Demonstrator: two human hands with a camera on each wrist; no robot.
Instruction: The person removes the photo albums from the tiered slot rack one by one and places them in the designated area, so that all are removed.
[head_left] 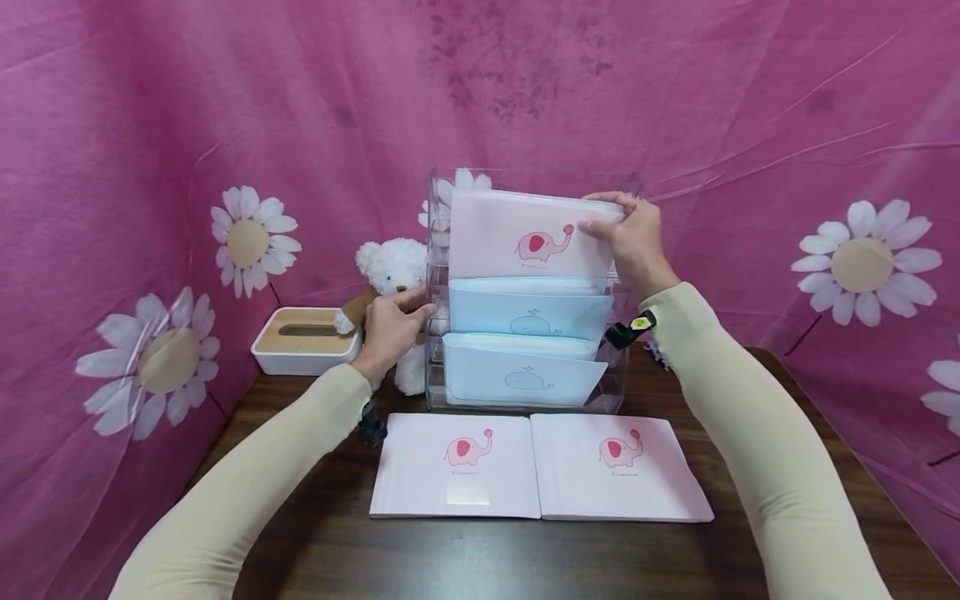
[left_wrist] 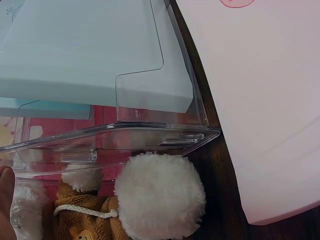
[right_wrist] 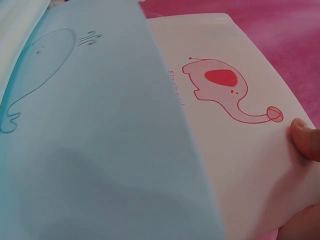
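Note:
A clear plastic rack (head_left: 433,367) stands upright on the table. My right hand (head_left: 633,237) pinches the upper right corner of a pink folder (head_left: 487,229) with an elephant print, thumb on the front. That folder stands in the rack's top tier, its lower part hidden behind a blue whale folder (head_left: 480,308). Another blue whale folder (head_left: 480,375) sits in the tier below. My left hand (head_left: 390,329) is at the rack's left side, fingertips right at its edge; in the left wrist view only a bit of finger (left_wrist: 6,200) shows.
Two pink elephant folders (head_left: 420,475) (head_left: 660,475) lie side by side on the wooden table (head_left: 480,558) before the rack. A white teddy bear (head_left: 397,262) in brown clothing and a white tissue box (head_left: 300,363) with a wooden lid stand left. Pink flowered cloth (head_left: 525,83) hangs behind.

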